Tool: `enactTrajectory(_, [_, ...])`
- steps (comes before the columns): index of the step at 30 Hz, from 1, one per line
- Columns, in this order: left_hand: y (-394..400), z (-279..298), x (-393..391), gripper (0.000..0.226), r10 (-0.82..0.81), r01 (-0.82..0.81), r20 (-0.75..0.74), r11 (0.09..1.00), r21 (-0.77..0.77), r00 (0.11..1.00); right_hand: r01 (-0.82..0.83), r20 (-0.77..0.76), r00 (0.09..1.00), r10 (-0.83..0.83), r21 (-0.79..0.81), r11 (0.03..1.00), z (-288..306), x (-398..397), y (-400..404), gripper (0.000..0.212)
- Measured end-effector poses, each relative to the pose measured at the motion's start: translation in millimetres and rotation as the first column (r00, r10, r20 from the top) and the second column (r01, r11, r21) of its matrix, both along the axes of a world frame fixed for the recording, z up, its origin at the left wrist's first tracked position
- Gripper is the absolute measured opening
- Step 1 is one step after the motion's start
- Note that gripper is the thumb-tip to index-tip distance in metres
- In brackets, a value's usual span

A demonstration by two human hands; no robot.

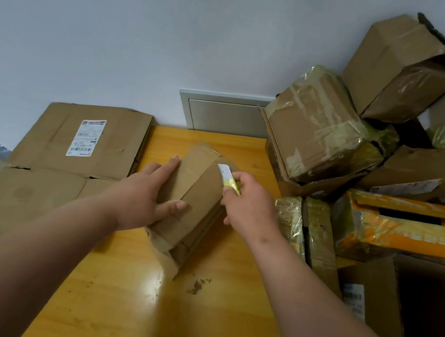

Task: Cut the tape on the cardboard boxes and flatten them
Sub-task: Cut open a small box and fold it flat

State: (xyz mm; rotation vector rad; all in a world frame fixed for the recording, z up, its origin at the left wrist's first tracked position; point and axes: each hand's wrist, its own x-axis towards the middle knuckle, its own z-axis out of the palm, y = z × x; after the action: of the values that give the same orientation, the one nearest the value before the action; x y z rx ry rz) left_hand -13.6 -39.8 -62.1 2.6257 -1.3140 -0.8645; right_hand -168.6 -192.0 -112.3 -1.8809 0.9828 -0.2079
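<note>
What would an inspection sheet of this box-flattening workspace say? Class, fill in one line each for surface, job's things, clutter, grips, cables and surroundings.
Surface: glossy yellow wooden table, with glare.
Job's things: small cardboard box tilted at table centre; yellow utility knife, blade out, at the box's upper edge; flattened cardboard with a shipping label lying at left; pile of taped boxes at right.
Clutter: cardboard crumbs near the box.
Grips: left hand rests flat on the box, fingers straight; right hand grips the knife.
Cables: nothing seen.
Surroundings: plain pale wall; metal panel set low in it.
</note>
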Motion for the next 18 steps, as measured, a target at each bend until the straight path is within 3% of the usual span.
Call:
enactTrajectory(4, [0,6,-3,0.122,0.067,-0.056,-0.165,0.996,0.07,0.984,-0.031,-0.019,0.999,0.03,-0.035,0.999,5,0,-3,0.027])
enactTrajectory(7, [-1,7,-7,0.13,0.203,-0.2,-0.44,0.978,0.054,0.875,-0.09,-0.045,0.995,0.087,-0.074,0.993,6,-2,-4,0.029])
enactTrajectory(9, [-1,5,-8,0.133,0.272,-0.279,-0.533,0.958,0.068,0.801,-0.127,-0.045,0.991,0.123,-0.087,0.988,7,-5,-4,0.03])
enactTrajectory(13, [-2,0,-3,0.13,0.414,-0.461,-0.614,0.883,0.091,0.672,-0.214,-0.04,0.977,0.211,-0.096,0.972,8,-9,-4,0.03])
enactTrajectory(18, [-8,0,2,0.125,0.393,-0.467,-0.561,0.884,0.012,0.729,-0.234,-0.045,0.972,0.23,-0.11,0.966,9,-8,-2,0.03])
